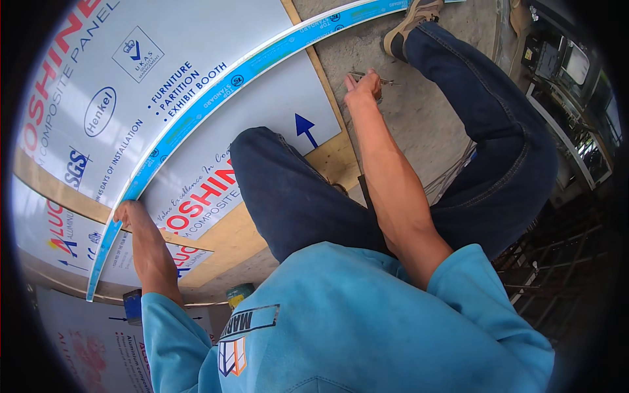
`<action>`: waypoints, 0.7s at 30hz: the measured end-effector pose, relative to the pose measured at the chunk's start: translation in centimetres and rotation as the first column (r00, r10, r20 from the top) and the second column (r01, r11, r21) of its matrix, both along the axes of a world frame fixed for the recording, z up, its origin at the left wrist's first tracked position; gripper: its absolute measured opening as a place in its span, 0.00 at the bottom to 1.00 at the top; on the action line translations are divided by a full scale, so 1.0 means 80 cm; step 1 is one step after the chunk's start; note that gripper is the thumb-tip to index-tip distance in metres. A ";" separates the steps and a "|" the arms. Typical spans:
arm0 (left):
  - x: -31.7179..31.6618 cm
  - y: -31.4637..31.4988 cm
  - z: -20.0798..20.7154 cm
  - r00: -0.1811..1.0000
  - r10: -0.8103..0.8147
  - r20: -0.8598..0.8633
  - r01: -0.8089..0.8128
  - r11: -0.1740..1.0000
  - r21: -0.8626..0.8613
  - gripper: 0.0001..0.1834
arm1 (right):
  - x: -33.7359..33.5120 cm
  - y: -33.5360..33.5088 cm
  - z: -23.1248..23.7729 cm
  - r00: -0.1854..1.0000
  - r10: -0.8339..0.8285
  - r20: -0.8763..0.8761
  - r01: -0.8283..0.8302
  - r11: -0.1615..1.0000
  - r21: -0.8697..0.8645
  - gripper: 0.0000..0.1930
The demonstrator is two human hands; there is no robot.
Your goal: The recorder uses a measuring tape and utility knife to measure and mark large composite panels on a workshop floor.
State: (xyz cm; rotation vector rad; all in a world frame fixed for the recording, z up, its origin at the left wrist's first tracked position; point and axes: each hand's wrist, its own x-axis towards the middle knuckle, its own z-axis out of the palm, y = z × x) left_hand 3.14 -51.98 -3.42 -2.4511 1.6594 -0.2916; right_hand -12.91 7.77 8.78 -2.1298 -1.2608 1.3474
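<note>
A long, narrow metal strip point(190, 128) covered in blue printed film lies across white printed composite panels point(275, 114). It looks bent by the lens. My left hand point(131, 215) is closed around the strip toward its near left end, the thumb side resting on the film. Out on the concrete floor to the right, my right hand point(365, 86) has its fingers curled, with a thin metallic thing point(390, 82) poking out beside them. What that thing is, I cannot make out. The strip's far end passes by my shoe point(401, 39).
Wooden battens point(331, 149) border and run beneath the panels. A blue box-like object point(133, 306) and a green-topped can point(241, 292) sit near my left side. Thin rods point(452, 175) lie under my right leg. A dark machine or case point(547, 62) stands at far right.
</note>
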 end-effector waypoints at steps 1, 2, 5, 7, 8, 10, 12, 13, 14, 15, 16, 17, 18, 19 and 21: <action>0.000 0.004 0.004 1.000 0.007 -0.007 -0.007 1.000 0.002 0.18 | -0.005 -0.001 0.002 1.000 0.007 -0.001 -0.007 1.000 -0.002 0.24; 0.000 0.005 0.006 1.000 0.018 -0.013 -0.018 1.000 0.001 0.18 | -0.007 -0.003 0.003 0.999 -0.018 -0.039 0.017 0.999 -0.033 0.24; 0.002 0.011 0.019 0.998 0.046 -0.033 -0.046 0.999 0.000 0.18 | -0.001 -0.008 0.010 1.000 -0.001 0.003 0.002 0.995 -0.105 0.24; -0.003 0.021 0.025 0.997 0.058 -0.049 -0.058 0.998 0.007 0.18 | 0.001 -0.003 0.011 0.996 0.039 0.076 -0.028 0.990 -0.138 0.24; -0.007 0.027 0.027 0.996 0.062 -0.058 -0.061 0.998 0.013 0.18 | -0.001 0.002 0.011 0.997 -0.021 0.076 0.029 0.995 -0.097 0.25; -0.010 0.028 0.034 0.995 0.068 -0.070 -0.068 0.998 0.013 0.19 | -0.011 -0.002 0.008 0.983 -0.165 0.078 0.166 0.986 0.004 0.25; -0.021 0.032 0.033 0.993 0.074 -0.088 -0.072 0.997 0.021 0.19 | -0.034 0.006 0.000 0.971 -0.238 -0.005 0.238 0.971 -0.012 0.24; -0.020 0.031 0.034 0.993 0.078 -0.091 -0.076 0.997 0.024 0.19 | -0.043 0.002 -0.001 0.947 -0.311 -0.077 0.309 0.950 -0.032 0.24; -0.018 0.034 0.033 0.992 0.081 -0.094 -0.078 0.996 0.029 0.19 | -0.051 0.000 -0.001 0.948 -0.309 -0.075 0.307 0.951 -0.029 0.24; -0.009 0.022 0.034 0.993 0.082 -0.085 -0.081 0.997 0.014 0.19 | -0.064 -0.019 0.003 0.957 -0.260 -0.131 0.231 0.952 -0.200 0.23; 0.005 -0.003 0.040 0.996 0.082 -0.044 -0.081 0.997 0.008 0.19 | -0.073 -0.044 0.008 0.955 -0.217 -0.204 0.129 0.919 -0.373 0.23; 0.010 -0.012 0.036 0.998 0.070 0.001 -0.070 0.997 0.027 0.19 | -0.068 -0.048 0.006 0.954 -0.218 -0.204 0.130 0.918 -0.374 0.23; 0.009 -0.013 0.027 0.998 0.069 -0.008 -0.069 0.997 0.033 0.19 | -0.062 -0.045 0.001 0.957 -0.232 -0.177 0.159 0.924 -0.347 0.23; 0.009 -0.015 0.021 0.993 0.080 -0.088 -0.080 0.997 0.012 0.20 | -0.058 -0.039 -0.003 0.958 -0.246 -0.151 0.188 0.928 -0.321 0.23; 0.009 0.003 0.015 0.982 0.101 -0.157 -0.103 0.995 -0.001 0.20 | -0.049 -0.028 -0.002 0.959 -0.244 -0.142 0.192 0.934 -0.302 0.23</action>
